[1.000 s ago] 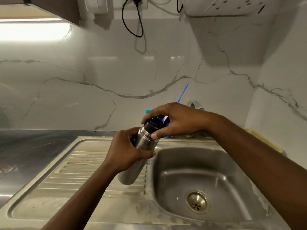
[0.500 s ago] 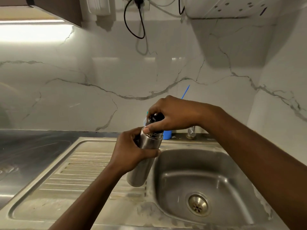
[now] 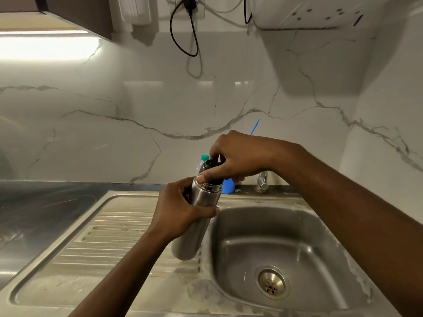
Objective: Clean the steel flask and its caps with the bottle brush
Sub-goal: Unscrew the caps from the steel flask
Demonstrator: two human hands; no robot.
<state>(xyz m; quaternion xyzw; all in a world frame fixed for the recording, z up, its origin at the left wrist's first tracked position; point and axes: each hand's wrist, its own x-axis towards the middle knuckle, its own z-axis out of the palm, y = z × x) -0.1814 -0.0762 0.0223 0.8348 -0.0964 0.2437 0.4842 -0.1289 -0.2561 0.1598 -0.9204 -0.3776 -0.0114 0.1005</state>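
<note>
blue cup (image 3: 228,186) on steel sink counter (image 3: 103,236)

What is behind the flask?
A blue cup, a teal-capped bottle and a tap. The right hand and the flask cover most of the cup and bottle.

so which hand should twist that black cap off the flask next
Right. The right hand has its fingers round the black cap on top of the flask; the left hand grips the flask's body and looks better kept as the steadying hold.
</note>
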